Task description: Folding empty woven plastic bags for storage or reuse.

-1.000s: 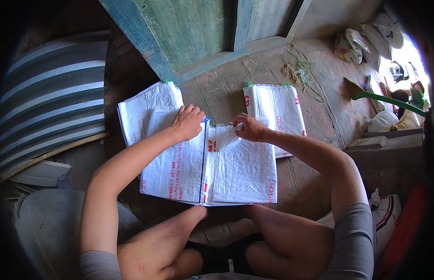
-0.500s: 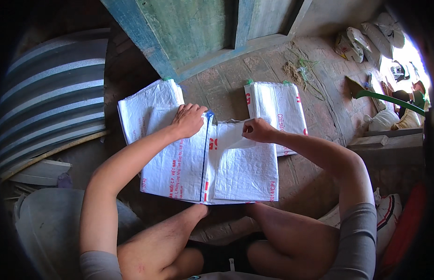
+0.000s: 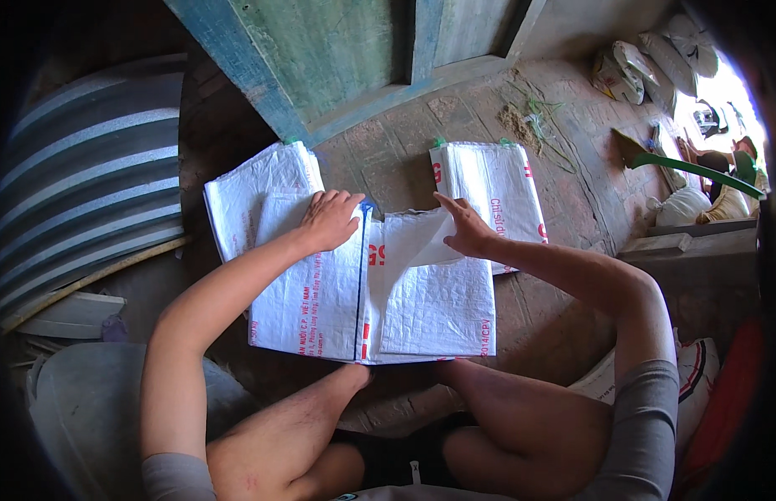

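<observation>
A white woven plastic sack (image 3: 438, 313) with red print and a dark blue stripe lies folded in front of my knees. My left hand (image 3: 331, 220) rests flat, fingers stretched out, on its upper left part beside the stripe. At the upper right, my right hand (image 3: 466, 227) has its thumb and forefinger spread apart by a raised, thin flap (image 3: 425, 238) of the sack. Whether other fingers touch that flap is hard to see. Two folded stacks of similar white sacks lie behind, the left stack (image 3: 229, 196) and the right stack (image 3: 513, 188).
A blue-green wooden door (image 3: 329, 58) stands ahead over the brick floor (image 3: 388, 142). Corrugated sheeting (image 3: 96, 167) and a grey rounded container (image 3: 79, 417) are on the left. To the right are a green-handled tool (image 3: 697, 171), filled bags (image 3: 680, 207) and a ledge (image 3: 688, 259).
My right hand has loosened its pinch on the sack's edge and spread its thumb and forefinger. The flap stands up more. My left hand stays on the sack.
</observation>
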The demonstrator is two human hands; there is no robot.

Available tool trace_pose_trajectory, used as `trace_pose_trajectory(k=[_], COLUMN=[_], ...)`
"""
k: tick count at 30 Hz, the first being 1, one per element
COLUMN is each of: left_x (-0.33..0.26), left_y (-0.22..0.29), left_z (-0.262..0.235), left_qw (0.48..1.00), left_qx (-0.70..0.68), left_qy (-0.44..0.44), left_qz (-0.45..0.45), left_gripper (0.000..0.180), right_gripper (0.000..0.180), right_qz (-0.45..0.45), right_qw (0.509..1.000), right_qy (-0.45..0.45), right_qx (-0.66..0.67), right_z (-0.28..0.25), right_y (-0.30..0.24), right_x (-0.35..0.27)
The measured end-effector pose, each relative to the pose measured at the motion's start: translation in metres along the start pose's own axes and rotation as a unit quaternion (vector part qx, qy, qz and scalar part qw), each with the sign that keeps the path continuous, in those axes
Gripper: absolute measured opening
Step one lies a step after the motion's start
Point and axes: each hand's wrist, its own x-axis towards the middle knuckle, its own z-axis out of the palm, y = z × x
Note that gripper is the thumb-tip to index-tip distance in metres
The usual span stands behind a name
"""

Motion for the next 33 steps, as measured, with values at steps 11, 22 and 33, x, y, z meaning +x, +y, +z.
trace_pose_trajectory(k=[11,22,33], left_x=[0.004,0.021,-0.071], left_y=[0.006,-0.034,-0.068], left_z=[-0.016,-0.036,-0.088], left_qw=[0.999,0.97,0.944], left_qx=[-0.043,-0.098,0.157], left_qy=[-0.003,-0.122,-0.163], left_qz=[0.009,-0.184,-0.24], left_gripper=[0.04,0.062,0.069], right_gripper=[0.096,0.047,0.042], right_qz=[0.142,0.077,0.109], right_qw=[0.99,0.989,0.982], right_qy=[-0.003,-0.124,-0.108], right_qx=[-0.012,0.03,0.108], right_z=[-0.016,-0.03,-0.089], right_y=[-0.01,0.028,0.046], right_x=[-0.008,-0.014,-0.047])
